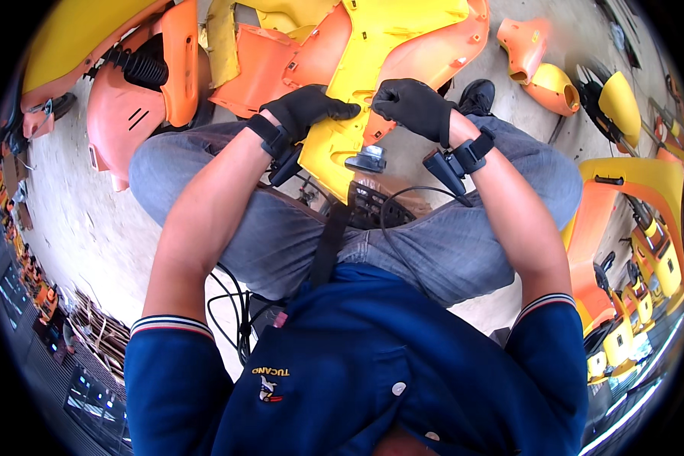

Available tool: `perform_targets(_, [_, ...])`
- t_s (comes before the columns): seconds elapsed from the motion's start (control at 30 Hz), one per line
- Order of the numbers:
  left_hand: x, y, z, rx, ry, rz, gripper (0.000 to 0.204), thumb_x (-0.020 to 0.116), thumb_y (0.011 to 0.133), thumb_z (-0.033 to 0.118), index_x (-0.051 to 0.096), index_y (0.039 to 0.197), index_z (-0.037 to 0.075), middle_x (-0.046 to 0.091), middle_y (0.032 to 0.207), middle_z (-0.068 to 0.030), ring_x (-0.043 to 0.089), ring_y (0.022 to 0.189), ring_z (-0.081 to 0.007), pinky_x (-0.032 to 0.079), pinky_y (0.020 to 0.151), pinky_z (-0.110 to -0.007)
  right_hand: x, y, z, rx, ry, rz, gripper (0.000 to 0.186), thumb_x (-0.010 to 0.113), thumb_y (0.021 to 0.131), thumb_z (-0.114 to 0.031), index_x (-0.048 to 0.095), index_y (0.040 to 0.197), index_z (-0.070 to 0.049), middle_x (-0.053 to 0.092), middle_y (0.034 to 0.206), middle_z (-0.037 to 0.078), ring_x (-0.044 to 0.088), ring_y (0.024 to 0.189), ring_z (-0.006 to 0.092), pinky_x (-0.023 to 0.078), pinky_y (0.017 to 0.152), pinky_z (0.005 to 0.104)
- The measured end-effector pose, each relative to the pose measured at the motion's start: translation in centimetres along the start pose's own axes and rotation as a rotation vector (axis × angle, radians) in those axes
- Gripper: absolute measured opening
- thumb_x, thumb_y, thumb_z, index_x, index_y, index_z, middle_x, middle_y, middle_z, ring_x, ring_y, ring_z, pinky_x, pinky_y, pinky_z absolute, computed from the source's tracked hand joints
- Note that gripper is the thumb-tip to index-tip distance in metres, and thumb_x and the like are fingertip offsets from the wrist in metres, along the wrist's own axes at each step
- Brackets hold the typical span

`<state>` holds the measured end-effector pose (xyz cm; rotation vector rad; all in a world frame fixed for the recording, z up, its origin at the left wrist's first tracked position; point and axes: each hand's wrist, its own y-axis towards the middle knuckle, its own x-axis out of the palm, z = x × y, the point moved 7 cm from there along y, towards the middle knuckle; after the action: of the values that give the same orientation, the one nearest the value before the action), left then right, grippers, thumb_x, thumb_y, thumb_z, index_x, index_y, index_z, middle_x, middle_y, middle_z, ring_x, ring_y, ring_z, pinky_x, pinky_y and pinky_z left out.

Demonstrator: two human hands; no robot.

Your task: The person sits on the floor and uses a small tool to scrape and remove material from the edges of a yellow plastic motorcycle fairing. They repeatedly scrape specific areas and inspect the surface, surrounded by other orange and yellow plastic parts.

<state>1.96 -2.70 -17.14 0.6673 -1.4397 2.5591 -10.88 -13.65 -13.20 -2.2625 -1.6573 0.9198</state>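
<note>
"Where's the yellow panel (334, 144)?"
"Between left knee (152, 171) and right knee (555, 167), narrow end towards the lap, far end overlapping orange panels (448, 45)."
"Fingers?"
"The left hand (305, 110) grips its left edge, thumb over the face. The right hand (416, 110) is curled by its right edge; whether it pinches anything, I can't tell."
"Room?"
"Pale floor (68, 209) beyond the left knee; a yellow-orange cover (623, 178) crowds the right."

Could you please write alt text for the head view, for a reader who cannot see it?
A seated person grips a yellow panel in the black-gloved left hand, the gloved right hand curled close by its edge. Orange panels lie beyond.
</note>
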Motion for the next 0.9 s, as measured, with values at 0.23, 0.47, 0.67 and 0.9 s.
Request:
perform_targets(0.23, [0.4,0.0,0.3,0.002,0.043,0.023,0.033,0.072,0.089,0.021,0.063,0.114,0.002,0.070,0.101,-0.0055,0.068,0.086,-0.0153,0.055,0.077,-0.030,0.0,-0.1,2.4,0.230,0.235,-0.047,0.026,0.059,0.092,-0.025,0.066,0.090,0.000,0.065,0.076,0.007,0.059,0.065,0.0148,0.049,0.061,0.0294])
perform_targets(0.47, [0.1,-0.1,0.1,0.027,0.056,0.083,0.033,0.071,0.090,0.022,0.063,0.113,0.001,0.070,0.101,-0.0056,0.068,0.086,-0.0141,0.054,0.076,-0.029,1.1,-0.2,1.8,0.250,0.379,-0.148,0.024,0.056,0.097,-0.029,0.063,0.097,-0.006,0.062,0.077,0.001,0.053,0.065,0.0082,0.045,0.058,0.0238])
perform_targets(0.67, [-0.6,0.2,1.2,0.148,0.107,0.075,0.033,0.065,0.096,0.029,0.065,0.109,-0.001,0.070,0.099,-0.0042,0.065,0.083,-0.0094,0.053,0.072,-0.025,-0.4,-0.2,1.1,0.220,0.442,-0.069,0.024,0.055,0.097,-0.028,0.064,0.096,-0.006,0.061,0.077,0.000,0.051,0.064,0.0063,0.044,0.058,0.0215])
perform_targets(0.9, [0.3,-3.6,5.8,0.337,0.008,0.154,0.034,0.055,0.099,0.022,0.061,0.122,-0.002,0.066,0.105,-0.0028,0.064,0.080,-0.0105,0.052,0.069,-0.023,-2.5,-0.2,-0.9,0.039,0.430,0.002,0.025,0.055,0.097,-0.027,0.066,0.102,-0.006,0.062,0.082,0.002,0.053,0.065,0.0069,0.046,0.059,0.0226])
